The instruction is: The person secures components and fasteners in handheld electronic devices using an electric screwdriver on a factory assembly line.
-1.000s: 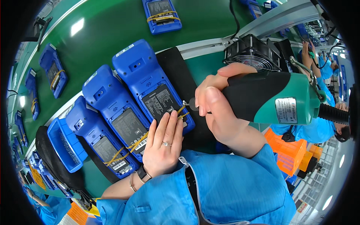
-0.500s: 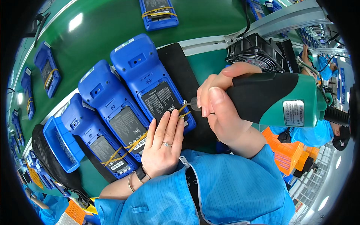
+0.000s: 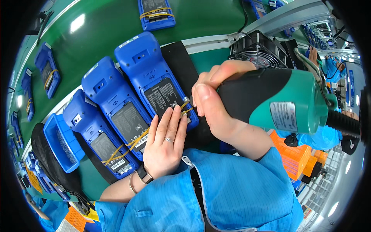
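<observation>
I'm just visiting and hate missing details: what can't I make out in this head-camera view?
All in the head view:
- Lower part of the rightmost front handset: partly covered by the left hand.
- Front end of the green-and-black tool: mostly behind the right hand.
- Far end of the top handset: cut off by the upper edge.
- Contents of the blue tray: too small to identify.
</observation>
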